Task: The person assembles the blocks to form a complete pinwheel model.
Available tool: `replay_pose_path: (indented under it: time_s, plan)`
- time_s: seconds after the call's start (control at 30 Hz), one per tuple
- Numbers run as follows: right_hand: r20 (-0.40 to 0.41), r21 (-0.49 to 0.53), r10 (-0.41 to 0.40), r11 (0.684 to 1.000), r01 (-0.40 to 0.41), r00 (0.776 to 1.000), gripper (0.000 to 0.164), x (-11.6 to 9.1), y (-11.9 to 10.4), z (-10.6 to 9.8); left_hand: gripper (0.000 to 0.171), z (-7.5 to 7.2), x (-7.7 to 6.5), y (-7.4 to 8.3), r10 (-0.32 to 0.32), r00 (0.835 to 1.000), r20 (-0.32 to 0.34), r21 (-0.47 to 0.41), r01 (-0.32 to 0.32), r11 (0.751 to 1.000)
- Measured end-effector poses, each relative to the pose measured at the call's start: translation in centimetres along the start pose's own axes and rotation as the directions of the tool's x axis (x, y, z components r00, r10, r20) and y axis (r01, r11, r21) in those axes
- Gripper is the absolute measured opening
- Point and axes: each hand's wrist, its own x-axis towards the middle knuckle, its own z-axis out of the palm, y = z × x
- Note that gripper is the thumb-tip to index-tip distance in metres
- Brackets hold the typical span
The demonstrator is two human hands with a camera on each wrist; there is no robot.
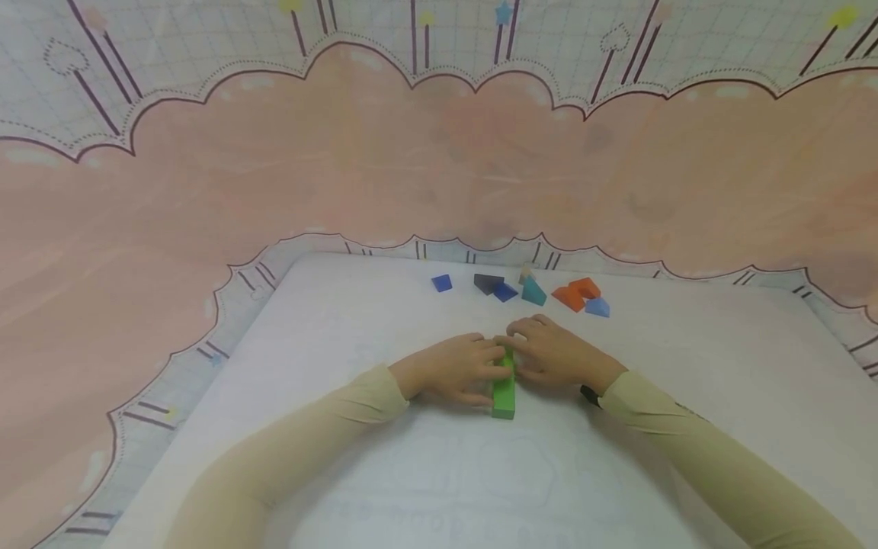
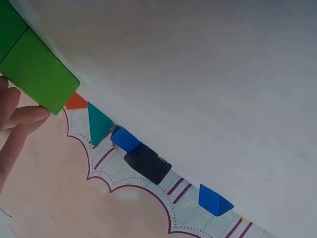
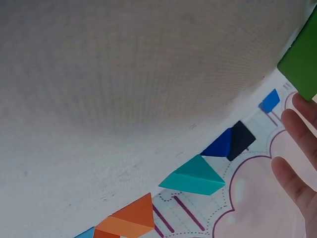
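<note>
Lying lengthwise from near to far on the white table [image 1: 343, 320], the green bar [image 1: 504, 396] is resting between a person's two hands. From the left, the left hand [image 1: 463, 370] is spreading loosely extended fingers over the bar and touching it; from the right, the right hand [image 1: 559, 354] is touching its far part with outstretched fingers. Neither hand is clenching or gripping. In the left wrist view, a dark line is crossing the bar and a fingertip is meeting its corner. In the right wrist view, the right fingers are standing apart from one another. Farther off, small blocks are forming a loose row: a blue block [image 1: 442, 283] is sitting apart at the left, then a black block [image 1: 488, 283] beside a dark blue block [image 1: 505, 291], then a teal block [image 1: 533, 291] before a beige block [image 1: 525, 274]. At the row's right, two orange blocks [image 1: 568, 298] are lying beside a light blue block [image 1: 597, 306]. Beyond the table, a patterned cloth [image 1: 446, 168] is hanging.
</note>
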Motion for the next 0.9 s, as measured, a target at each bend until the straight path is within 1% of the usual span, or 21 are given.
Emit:
replay_pose_path:
  time_s: [0.17, 0.27, 0.37, 0.47, 0.57, 0.67, 0.73, 0.8, 0.9]
  plan:
    - [0.009, 0.011, 0.012, 1.000, -0.012, 1.000, 0.048, 0.1, -0.1, -0.2, 0.045, 0.0, -0.3, 0.1, -0.003, 1.000, -0.012, -0.002, 0.003, 1.000]
    - [0.001, 0.015, 0.015, 1.000, -0.015, 1.000, 0.047, 0.1, -0.1, -0.3, 0.045, 0.0, -0.4, 0.2, -0.003, 1.000, -0.027, -0.006, 0.003, 1.000]
    - [-0.001, 0.028, 0.038, 0.999, -0.038, 0.999, 0.049, -0.1, 0.1, -0.4, 0.044, 0.1, -0.5, 0.3, -0.001, 0.999, -0.041, -0.011, 0.000, 1.000]
    - [-0.007, 0.032, 0.060, 0.998, -0.060, 0.998, 0.053, -0.4, 0.8, -0.8, 0.043, 0.2, -0.5, 0.3, 0.005, 0.998, -0.055, -0.011, -0.006, 1.000]
    - [-0.047, 0.027, 0.063, 0.998, -0.062, 0.997, 0.054, -0.4, 1.9, -1.6, 0.042, 0.3, -0.5, 0.2, 0.011, 0.998, -0.061, 0.007, -0.011, 1.000]
    - [-0.130, -0.007, 0.042, 0.999, -0.043, 0.991, 0.052, 0.2, 3.2, -2.2, 0.041, 0.4, -0.5, 0.1, 0.012, 0.998, -0.061, 0.023, -0.011, 1.000]
    - [-0.169, -0.042, 0.029, 0.998, -0.037, 0.985, 0.051, 0.9, 4.0, -2.4, 0.042, 0.5, -0.5, 0.0, 0.012, 0.998, -0.059, 0.031, -0.010, 0.999]
    - [-0.191, -0.072, 0.015, 0.997, -0.030, 0.982, 0.051, 1.6, 4.6, -2.4, 0.042, 0.5, -0.5, 0.0, 0.013, 0.998, -0.062, 0.028, -0.011, 1.000]
    - [-0.193, -0.119, -0.005, 0.993, -0.019, 0.981, 0.051, 2.6, 5.4, -2.2, 0.043, 0.6, -0.4, 0.0, 0.015, 0.998, -0.068, 0.020, -0.013, 1.000]
